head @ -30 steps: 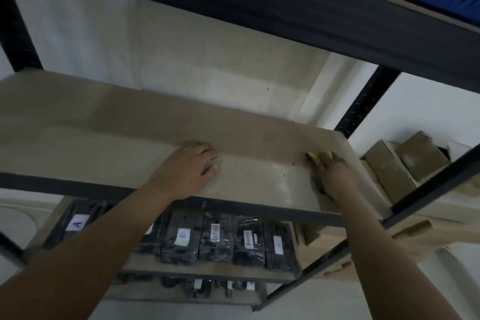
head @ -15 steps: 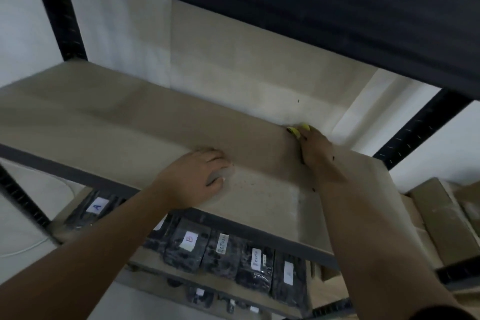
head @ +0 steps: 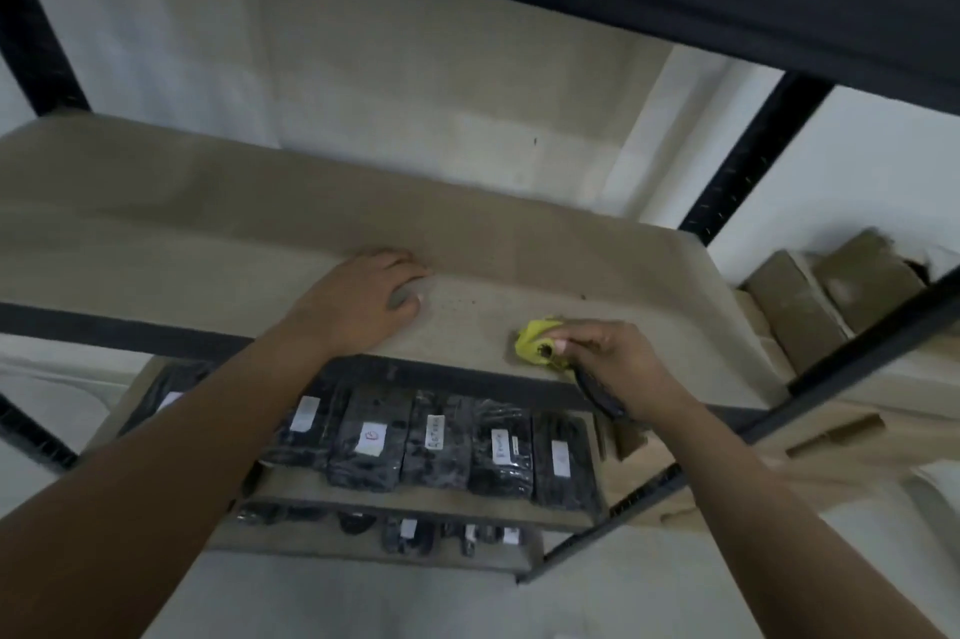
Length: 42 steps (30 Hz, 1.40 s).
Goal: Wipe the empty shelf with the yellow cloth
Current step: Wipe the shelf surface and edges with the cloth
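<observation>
The right hand (head: 618, 363) pinches the yellow cloth (head: 537, 345) near the front edge of the empty shelf (head: 208, 233), the left hand (head: 358, 300) lies flat there, so press down and rub every dusty spot.

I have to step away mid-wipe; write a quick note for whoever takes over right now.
Left hand: flat on the empty shelf near its front edge, holding nothing.
Right hand: grips the bunched yellow cloth on the board's front right part.
Done: cannot tell which parts are already wiped.
Left: dark specks lie between the hands; wipe there, then the left half and the back.
</observation>
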Available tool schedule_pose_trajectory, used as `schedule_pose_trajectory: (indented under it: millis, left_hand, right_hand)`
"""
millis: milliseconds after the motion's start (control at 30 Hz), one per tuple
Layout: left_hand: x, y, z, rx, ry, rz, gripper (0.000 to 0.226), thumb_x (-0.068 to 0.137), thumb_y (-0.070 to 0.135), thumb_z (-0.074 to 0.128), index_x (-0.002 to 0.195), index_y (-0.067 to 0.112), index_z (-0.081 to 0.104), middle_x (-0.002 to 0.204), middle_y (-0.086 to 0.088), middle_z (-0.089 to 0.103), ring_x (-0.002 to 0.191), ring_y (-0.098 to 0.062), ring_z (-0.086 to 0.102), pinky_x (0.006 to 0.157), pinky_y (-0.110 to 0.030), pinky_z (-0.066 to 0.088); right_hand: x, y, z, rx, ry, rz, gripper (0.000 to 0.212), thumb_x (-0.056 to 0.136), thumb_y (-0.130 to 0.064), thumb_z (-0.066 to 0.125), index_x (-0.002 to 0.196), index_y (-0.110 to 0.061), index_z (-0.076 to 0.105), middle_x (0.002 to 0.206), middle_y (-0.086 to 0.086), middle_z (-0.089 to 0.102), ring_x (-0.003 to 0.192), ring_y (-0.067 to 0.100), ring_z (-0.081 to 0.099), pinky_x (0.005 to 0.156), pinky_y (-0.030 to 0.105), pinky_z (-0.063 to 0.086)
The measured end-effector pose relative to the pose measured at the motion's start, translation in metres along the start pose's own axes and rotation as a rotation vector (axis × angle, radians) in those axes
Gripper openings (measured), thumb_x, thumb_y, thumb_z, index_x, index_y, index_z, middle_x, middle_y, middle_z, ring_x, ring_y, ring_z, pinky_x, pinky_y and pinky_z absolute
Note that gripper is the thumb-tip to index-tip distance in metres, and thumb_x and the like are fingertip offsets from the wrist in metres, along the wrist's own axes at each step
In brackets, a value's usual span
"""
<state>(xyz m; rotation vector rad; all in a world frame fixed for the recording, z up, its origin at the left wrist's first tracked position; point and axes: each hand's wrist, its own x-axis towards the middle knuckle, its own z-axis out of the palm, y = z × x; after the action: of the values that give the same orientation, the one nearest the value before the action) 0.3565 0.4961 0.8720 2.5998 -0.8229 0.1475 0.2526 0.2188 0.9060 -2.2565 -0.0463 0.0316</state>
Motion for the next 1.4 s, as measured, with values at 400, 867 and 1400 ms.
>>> schedule_pose_trajectory:
  millis: [400,867,1400]
  left_hand:
    - [-0.004,0.0,-0.006,0.002,-0.015,0.036,0.043,0.094,0.031,0.043,0.135,0.017,0.045,0.143,-0.005,0.044,0.13,-0.021,0.037,0.105,-0.03,0.027]
    - [0.0,-0.004,0.001,0.018,0.033,-0.004,0.044,0.091,0.037,0.041,0.131,0.019,0.05,0.137,-0.001,0.05,0.126,-0.019,0.042,0.106,-0.031,0.031]
    - [-0.002,-0.003,-0.006,-0.018,0.008,-0.114,0.043,0.092,0.037,0.046,0.133,0.023,0.048,0.142,0.003,0.045,0.124,-0.016,0.044,0.101,-0.026,0.033]
  right_hand:
    - [0.02,-0.005,-0.024,-0.193,0.346,0.23,0.032,0.095,-0.03,0.049,0.117,-0.012,0.063,0.067,0.004,0.068,0.059,0.021,0.058,0.063,0.033,0.044]
    - [0.139,0.022,-0.01,-0.772,0.288,0.366,0.051,0.098,-0.034,0.025,0.141,-0.007,0.03,0.145,0.023,0.03,0.135,0.038,0.026,0.108,0.049,0.031]
    - [0.155,0.034,-0.033,-0.199,0.232,-0.138,0.013,0.089,-0.041,0.056,0.093,-0.043,0.068,0.103,-0.008,0.072,0.083,0.012,0.067,0.077,0.019,0.053]
